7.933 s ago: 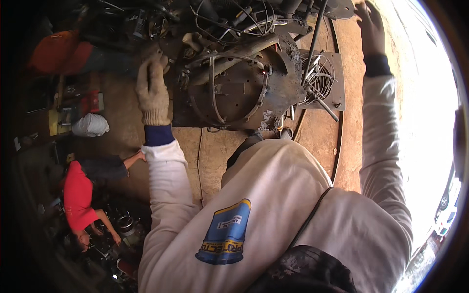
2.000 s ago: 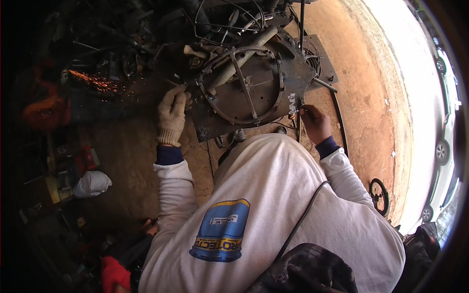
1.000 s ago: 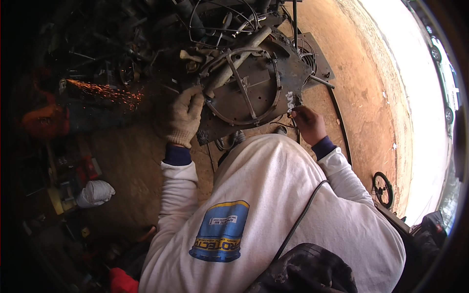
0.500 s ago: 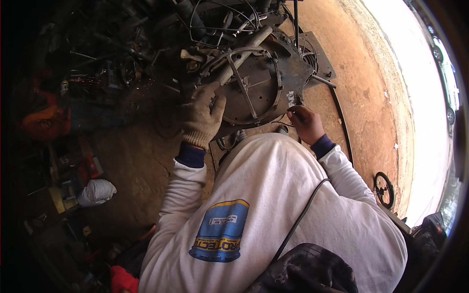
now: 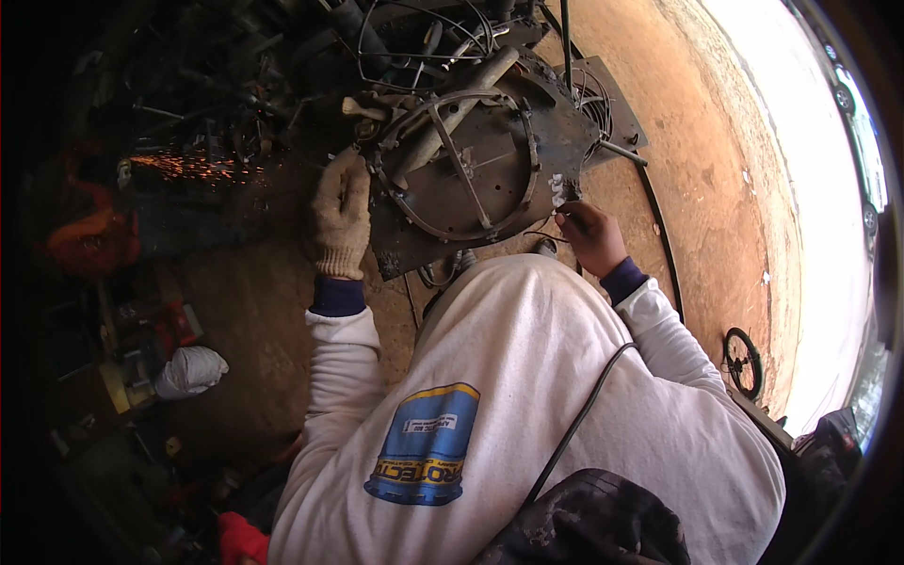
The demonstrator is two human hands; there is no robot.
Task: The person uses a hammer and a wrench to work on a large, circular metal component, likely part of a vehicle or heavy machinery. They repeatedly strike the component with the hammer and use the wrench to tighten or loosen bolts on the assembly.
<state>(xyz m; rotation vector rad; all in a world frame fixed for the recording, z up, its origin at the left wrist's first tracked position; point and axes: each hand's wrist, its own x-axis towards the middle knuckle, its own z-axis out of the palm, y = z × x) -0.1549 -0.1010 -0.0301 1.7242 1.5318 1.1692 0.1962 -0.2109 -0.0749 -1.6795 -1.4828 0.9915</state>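
Hands (image 5: 341,212) (image 5: 595,241) part-curled beside metal plate (image 5: 436,193)

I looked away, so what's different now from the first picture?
The right hand came down from the upper right to the near right corner of the metal plate. The gloved left hand moved right to the plate's left edge. Their grip is unclear. Orange sparks now fly at left. The round metal frame stayed on the plate.
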